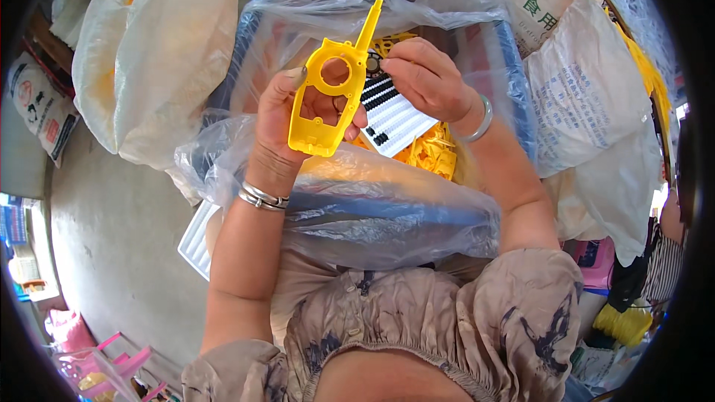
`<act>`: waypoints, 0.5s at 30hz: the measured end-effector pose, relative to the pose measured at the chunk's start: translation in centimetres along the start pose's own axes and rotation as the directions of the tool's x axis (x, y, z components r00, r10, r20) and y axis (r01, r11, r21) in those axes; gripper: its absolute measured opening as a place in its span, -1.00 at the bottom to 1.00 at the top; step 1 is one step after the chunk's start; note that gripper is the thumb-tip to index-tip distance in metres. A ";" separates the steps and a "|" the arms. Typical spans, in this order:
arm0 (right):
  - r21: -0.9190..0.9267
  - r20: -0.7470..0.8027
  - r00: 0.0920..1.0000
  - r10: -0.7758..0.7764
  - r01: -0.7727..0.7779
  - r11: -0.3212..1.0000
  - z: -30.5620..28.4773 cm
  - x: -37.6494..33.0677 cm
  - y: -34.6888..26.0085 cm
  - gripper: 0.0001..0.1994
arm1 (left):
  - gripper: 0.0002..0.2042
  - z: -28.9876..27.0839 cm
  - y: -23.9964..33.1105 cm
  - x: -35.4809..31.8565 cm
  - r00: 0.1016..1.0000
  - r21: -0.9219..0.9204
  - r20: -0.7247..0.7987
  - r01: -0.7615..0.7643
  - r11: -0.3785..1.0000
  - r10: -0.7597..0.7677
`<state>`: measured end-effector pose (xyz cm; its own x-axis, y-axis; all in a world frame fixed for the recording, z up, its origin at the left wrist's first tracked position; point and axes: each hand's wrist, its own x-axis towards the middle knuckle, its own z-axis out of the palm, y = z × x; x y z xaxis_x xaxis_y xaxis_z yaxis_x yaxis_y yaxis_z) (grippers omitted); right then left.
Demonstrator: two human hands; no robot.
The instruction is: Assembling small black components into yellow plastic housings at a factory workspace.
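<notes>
My left hand [277, 108] is wrapped round a yellow plastic shell [307, 128] shaped like a walkie-talkie, with a long antenna, a round hole and a squarish opening. My right hand [432, 78] is closed in a pinch at a small round dark part [374, 65] with a paler middle, just right of the shell. Below that hand a white tray [406, 115] holds rows of small black and white pieces. The tray rests on a pile of yellow plastic pieces [433, 152], partly hidden by my hands and the shell.
A blue and red plastic crate [521, 104], lined with a clear plastic bag [402, 227], stands before me. White woven sacks [585, 82] lean at its right, and a large pale sack [167, 52] at its left. Pink plastic stools [119, 365] stand at the lower left.
</notes>
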<state>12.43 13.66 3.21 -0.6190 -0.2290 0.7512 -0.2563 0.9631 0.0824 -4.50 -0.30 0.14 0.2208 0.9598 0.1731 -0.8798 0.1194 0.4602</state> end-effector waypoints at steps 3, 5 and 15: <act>0.099 -0.071 0.974 0.217 -0.210 0.973 0.5 -0.2 -1.5 -0.74 | -0.46 0.1 -0.3 0.1 0.999 -0.046 -0.037 -0.006 0.999 0.005; 0.224 -0.068 0.880 0.470 -0.446 0.867 0.4 0.0 -2.6 -0.69 | -0.46 0.0 -0.4 0.2 0.999 -0.025 -0.040 0.007 1.000 -0.008; -0.073 -0.032 0.859 0.511 -0.512 0.856 0.4 0.2 -3.6 -0.71 | -0.52 0.9 -1.3 0.8 0.997 0.172 -0.075 0.017 0.985 -0.004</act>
<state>12.91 10.13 2.79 -0.6386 0.3000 0.7087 0.1516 0.9519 -0.2663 -2.85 0.11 0.49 0.1918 0.9758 0.1054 -0.7901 0.0898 0.6063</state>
